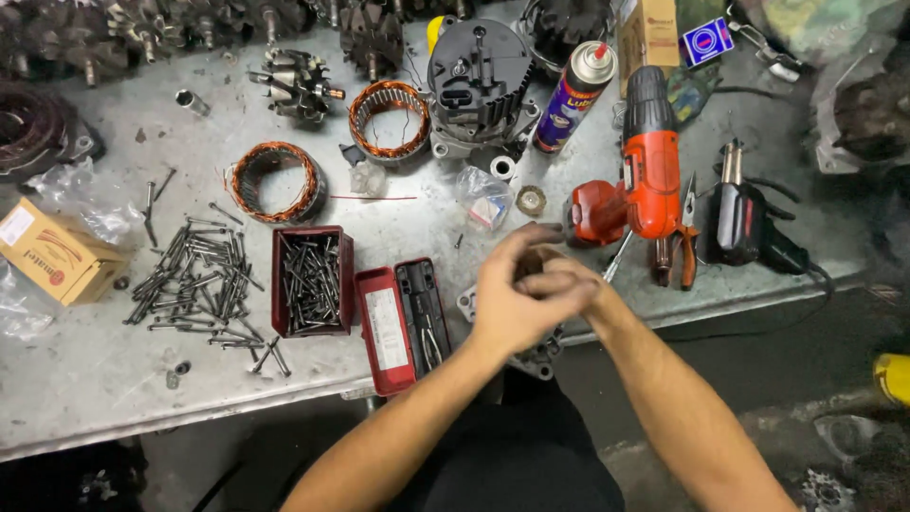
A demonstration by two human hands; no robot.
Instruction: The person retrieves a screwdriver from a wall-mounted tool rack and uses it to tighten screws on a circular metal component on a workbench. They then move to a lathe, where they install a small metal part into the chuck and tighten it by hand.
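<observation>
- Looking down from the head view, a grey metal worktop [85, 370] fills most of the frame, scuffed and crowded, with its near edge running from lower left up to the right.
- Beyond that edge lies a dark floor [777, 379], with a yellow object [893, 377] at the far right.
- The left hand [512, 294] and right hand [559, 280] are clasped together over the near edge; both grips are curled shut around each other, and whether anything sits inside them cannot be told.
- Just under the hands a grey metal housing part [536, 358] pokes out past the worktop edge, partly hidden by the left forearm.
- Just left of the hands lies an open red tool case [384, 332], and beside it a red tray of dark bolts [311, 280].
- Further left a loose heap of bolts [194, 280] spreads over the surface, with a cardboard box [52, 251] near the left edge.
- Just right of the hands stand an orange cordless drill [645, 171], pliers [684, 237] and a black soldering gun [744, 223].
- Toward the back sit 2 copper stator windings [277, 180], a black alternator housing [479, 81] and a spray can [573, 95].
- Open surface is left mainly at the near left corner.
</observation>
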